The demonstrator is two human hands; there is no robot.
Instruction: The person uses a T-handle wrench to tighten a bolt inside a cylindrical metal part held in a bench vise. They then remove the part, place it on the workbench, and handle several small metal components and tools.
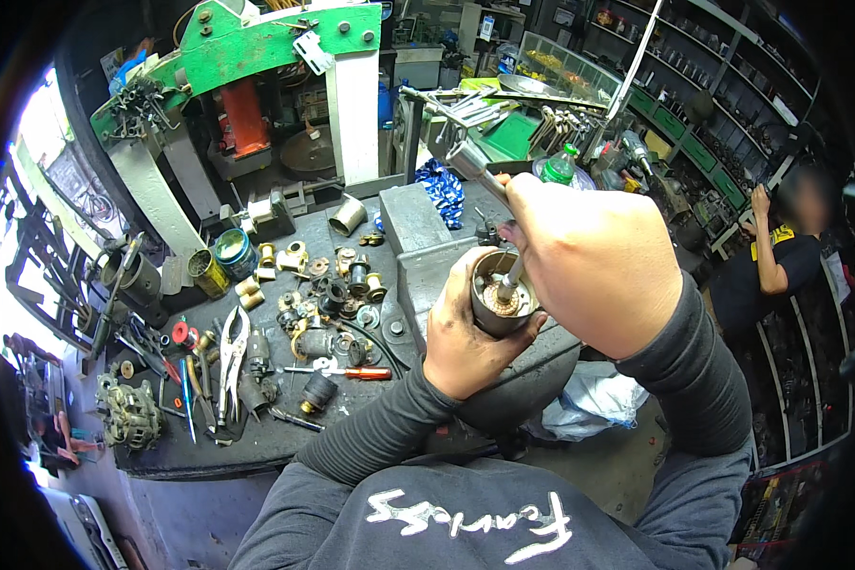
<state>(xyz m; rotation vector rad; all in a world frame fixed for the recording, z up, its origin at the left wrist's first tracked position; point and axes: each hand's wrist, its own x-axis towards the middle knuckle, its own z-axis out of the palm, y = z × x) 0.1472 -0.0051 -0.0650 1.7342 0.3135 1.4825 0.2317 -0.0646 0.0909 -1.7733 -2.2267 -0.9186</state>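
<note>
My left hand wraps round a cylindrical metal housing, which has a copper-coloured round part and a central metal shaft inside. The housing is held over a grey metal block on the bench. My right hand is closed on a long metal tool with a cylindrical end that points up and away to the left. Its fist is just above and right of the housing, and hides part of the tool and whatever lies directly beneath its fingers.
Small metal parts, locking pliers, a screwdriver and an alternator cover the bench's left. A green press frame stands behind, a green bottle beyond my hands. Another person stands at right by shelving.
</note>
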